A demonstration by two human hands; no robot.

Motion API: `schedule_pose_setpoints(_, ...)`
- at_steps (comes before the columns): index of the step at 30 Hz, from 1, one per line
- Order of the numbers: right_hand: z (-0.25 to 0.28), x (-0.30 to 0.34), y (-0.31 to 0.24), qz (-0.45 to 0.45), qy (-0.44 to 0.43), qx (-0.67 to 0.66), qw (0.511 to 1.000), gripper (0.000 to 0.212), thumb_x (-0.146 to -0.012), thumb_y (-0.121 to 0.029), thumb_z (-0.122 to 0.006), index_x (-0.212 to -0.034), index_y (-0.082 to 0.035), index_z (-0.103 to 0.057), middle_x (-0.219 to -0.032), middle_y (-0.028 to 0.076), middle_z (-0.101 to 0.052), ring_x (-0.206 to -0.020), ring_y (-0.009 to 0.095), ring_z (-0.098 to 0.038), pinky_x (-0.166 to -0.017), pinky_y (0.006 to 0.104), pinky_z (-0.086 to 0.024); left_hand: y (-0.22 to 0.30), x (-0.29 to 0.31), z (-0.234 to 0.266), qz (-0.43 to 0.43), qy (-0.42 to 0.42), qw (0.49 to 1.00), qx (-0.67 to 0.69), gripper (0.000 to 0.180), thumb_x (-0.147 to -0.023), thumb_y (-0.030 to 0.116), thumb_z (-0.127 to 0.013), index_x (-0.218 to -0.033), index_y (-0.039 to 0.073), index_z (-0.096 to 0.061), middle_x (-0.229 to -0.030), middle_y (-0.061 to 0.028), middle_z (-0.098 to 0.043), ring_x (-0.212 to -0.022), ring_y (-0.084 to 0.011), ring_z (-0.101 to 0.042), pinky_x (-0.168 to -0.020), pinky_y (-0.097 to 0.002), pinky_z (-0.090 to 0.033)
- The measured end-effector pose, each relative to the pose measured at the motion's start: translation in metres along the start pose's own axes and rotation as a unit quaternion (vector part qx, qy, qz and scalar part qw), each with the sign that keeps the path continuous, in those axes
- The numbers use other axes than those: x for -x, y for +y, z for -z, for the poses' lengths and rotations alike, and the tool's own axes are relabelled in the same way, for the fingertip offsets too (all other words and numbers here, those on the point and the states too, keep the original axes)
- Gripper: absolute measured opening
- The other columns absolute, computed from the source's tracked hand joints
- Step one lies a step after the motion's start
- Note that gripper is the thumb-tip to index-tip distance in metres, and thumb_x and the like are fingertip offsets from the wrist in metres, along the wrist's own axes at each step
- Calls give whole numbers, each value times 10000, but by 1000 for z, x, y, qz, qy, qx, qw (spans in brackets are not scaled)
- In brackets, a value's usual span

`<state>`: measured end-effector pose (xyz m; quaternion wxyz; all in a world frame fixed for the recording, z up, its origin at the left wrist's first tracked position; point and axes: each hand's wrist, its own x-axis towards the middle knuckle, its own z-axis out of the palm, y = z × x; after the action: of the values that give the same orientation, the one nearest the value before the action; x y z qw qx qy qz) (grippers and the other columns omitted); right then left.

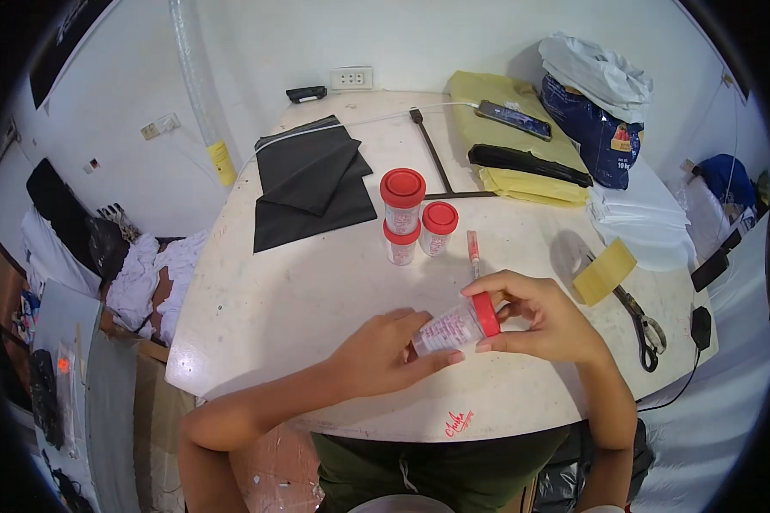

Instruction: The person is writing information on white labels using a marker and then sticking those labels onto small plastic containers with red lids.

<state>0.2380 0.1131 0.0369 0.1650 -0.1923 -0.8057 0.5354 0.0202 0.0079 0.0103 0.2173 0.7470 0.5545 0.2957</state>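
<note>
A clear plastic specimen cup with red print lies tilted between my two hands above the near part of the table. My left hand grips its base end, thumb below and fingers above. At the other end, the fingers of my right hand are closed round the red screw lid, which sits on the cup. Just beyond stand three similar red-lidded cups: one cup is stacked on another cup, and a third cup stands beside them. A red-and-clear pen lies close to my right hand.
Scissors and a roll of yellow tape lie at the right. Black folded sheets are at the left. Farther back are a phone with a white cable on yellow folded material, a dark metal bar and a blue sack.
</note>
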Motion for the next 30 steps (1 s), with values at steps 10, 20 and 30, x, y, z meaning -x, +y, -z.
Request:
schedule_pose_setpoints(10, -2, -4, 6, 21, -19, -19, 999, 537, -720, 14, -795, -1212, -20, -582, -1092, 83, -656, -1005, 152, -631, -860, 306, -532, -15, 5, -15, -50, 32, 998, 26, 498, -820, 431, -719, -973, -28, -601, -733, -125, -563, -681, -273, -596, -624, -372, -498)
schedule_pose_setpoints(20, 5, 2, 1, -125, -59, 12, 990, 455, -782, -100, -780, -1188, -37, -583, -838, 60, -664, -713, 137, -661, -655, 262, -551, -10, 4, -10, -209, 196, 923, -257, 449, -793, 403, -735, -970, 8, -616, -744, -93, -586, -699, -249, -590, -618, -367, -474)
schedule_pose_setpoints(30, -16, -4, -9, -114, 52, -100, 987, 331, -816, -60, -740, -1096, 16, -581, -863, 43, -623, -705, 95, -611, -603, 229, -523, -14, 1, -8, -235, 213, 904, -288, 422, -791, 396, -745, -962, 31, -622, -713, -76, -553, -699, -211, -544, -633, -337, -434)
